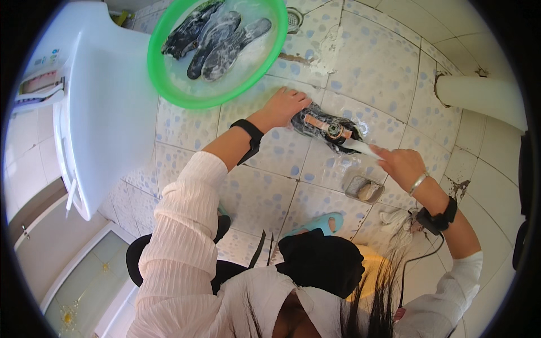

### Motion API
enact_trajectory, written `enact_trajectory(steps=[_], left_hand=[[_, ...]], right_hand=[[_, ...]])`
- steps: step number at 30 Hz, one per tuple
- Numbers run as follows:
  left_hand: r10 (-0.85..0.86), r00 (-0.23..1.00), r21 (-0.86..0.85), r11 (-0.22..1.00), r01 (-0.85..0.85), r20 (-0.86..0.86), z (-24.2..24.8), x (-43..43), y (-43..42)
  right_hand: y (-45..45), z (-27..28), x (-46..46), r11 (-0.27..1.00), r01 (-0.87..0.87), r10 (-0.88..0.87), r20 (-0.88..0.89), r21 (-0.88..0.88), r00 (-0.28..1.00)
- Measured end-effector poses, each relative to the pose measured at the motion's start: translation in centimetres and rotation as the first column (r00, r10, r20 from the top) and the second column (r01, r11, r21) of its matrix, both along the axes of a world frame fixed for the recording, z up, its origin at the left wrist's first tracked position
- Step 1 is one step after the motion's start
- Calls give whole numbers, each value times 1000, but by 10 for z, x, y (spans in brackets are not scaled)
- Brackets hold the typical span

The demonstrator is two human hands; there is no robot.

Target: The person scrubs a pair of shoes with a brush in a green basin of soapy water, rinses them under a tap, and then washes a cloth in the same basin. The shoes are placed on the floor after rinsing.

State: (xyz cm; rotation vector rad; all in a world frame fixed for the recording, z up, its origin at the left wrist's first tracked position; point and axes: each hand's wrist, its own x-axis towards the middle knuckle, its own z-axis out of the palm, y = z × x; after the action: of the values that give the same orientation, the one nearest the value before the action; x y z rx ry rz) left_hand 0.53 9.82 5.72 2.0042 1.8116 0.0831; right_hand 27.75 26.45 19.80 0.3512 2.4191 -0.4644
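A black shoe (pixel 302 120) covered in suds lies on the wet tiled floor in front of me. My left hand (pixel 287 105) presses on its far-left end, fingers curled over the edge. From the right, my right hand (pixel 401 162) grips the white handle of a brush (pixel 359 148). The brush's orange-and-white head rests along the top of the shoe and hides part of it. Beyond my left hand stands a green-rimmed basin (pixel 203 101) of cloudy water. It holds another soapy black shoe (pixel 181 38) and two foam-covered insoles (pixel 236 48).
A soap dish (pixel 365 188) with a worn bar sits below my right hand. A crumpled cloth (pixel 395 224) lies farther right. A floor drain (pixel 293 19) is beside the basin. A large white fixture (pixel 114 84) bounds the left, a thick pipe (pixel 482 99) the right.
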Motion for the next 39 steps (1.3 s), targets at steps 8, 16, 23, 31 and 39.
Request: enact_trajectory(steps=[8,16,23,31,39], left_hand=[[259,965,2,966,-259,41,10,17,-19],[233,972,-77,969,-233,-6,-2,25,-12],[369,929,-198,914,-355,36,18,39,-3],[535,732,300,679,-670,423,-3,42,-4],[597,-541,-776,602,-186,592,2,67,26]], right_hand=[[-27,-64,-43,998,-46,53,-239,32,970],[0,16,2,909,-156,165,12,387,986],[-11,-40,-49,994,-99,95,67,52,993],[-31,-86,19,764,386,-584,-300,-517,754],[-51,-93,11,-394,383,-773,526,-836,353]])
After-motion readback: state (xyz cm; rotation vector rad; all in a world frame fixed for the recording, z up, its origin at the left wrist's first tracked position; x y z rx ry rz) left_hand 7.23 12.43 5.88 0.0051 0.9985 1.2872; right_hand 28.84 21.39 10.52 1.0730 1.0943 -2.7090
